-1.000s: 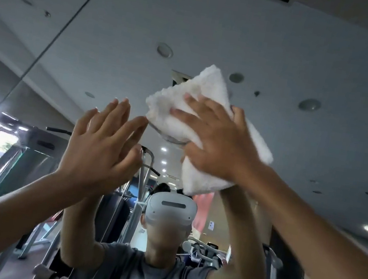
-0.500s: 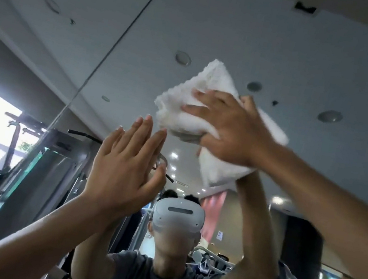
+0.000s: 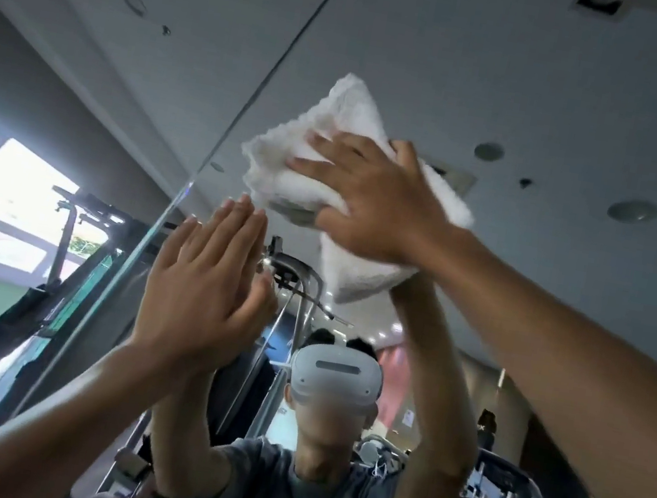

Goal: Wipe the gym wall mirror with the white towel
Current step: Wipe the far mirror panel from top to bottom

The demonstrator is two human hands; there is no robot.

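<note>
The gym wall mirror (image 3: 519, 85) fills the view and shows the ceiling and my own reflection. High on the glass, my right hand (image 3: 378, 200) holds the folded white towel (image 3: 341, 112) against the mirror. Its fingers spread over the cloth and its thumb tucks under the lower fold. The towel's tail hangs below my palm. My left hand (image 3: 203, 284) lies flat on the mirror, lower and to the left, with straight fingers close together and nothing in it.
A dark seam (image 3: 283, 67) between mirror panels runs diagonally just left of the towel. The glass reflects a cable machine (image 3: 294, 286) and other gym equipment. Bright windows (image 3: 9, 195) and an exercise machine frame (image 3: 66, 248) stand at the left.
My right hand has slid the towel up and to the right on the glass. My left hand stays flat on the mirror while the view turns left.
</note>
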